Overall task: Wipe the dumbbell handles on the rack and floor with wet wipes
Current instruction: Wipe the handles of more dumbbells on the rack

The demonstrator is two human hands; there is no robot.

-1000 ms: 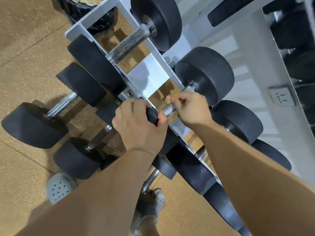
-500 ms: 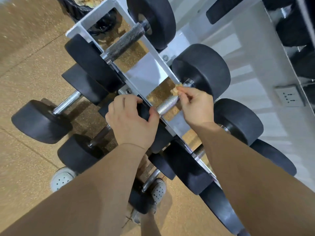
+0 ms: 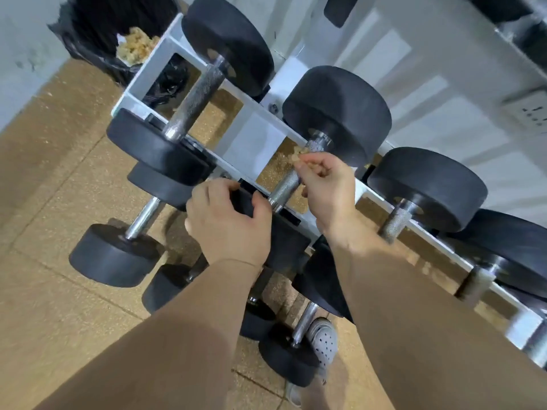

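Observation:
A white rack (image 3: pixel 254 137) holds several black dumbbells with knurled steel handles. My left hand (image 3: pixel 228 226) grips the near black head (image 3: pixel 284 238) of the second dumbbell. My right hand (image 3: pixel 325 182) pinches a small crumpled, brownish wet wipe (image 3: pixel 299 155) against that dumbbell's handle (image 3: pixel 287 184), near its far head (image 3: pixel 340 113). More dumbbells lie on the floor below the rack, one at the left (image 3: pixel 118 253) and others under my arms (image 3: pixel 290 347).
A black bin bag (image 3: pixel 97 34) holding used wipes stands at the rack's far end. A wall socket (image 3: pixel 529 110) is on the white wall at right. My grey perforated shoe (image 3: pixel 322 341) stands among the floor dumbbells on the tan speckled floor (image 3: pixel 59 173).
My right hand has slid the wipe up the handle from the near end toward the far head. My left hand has kept its grip on the near head. The view has shifted.

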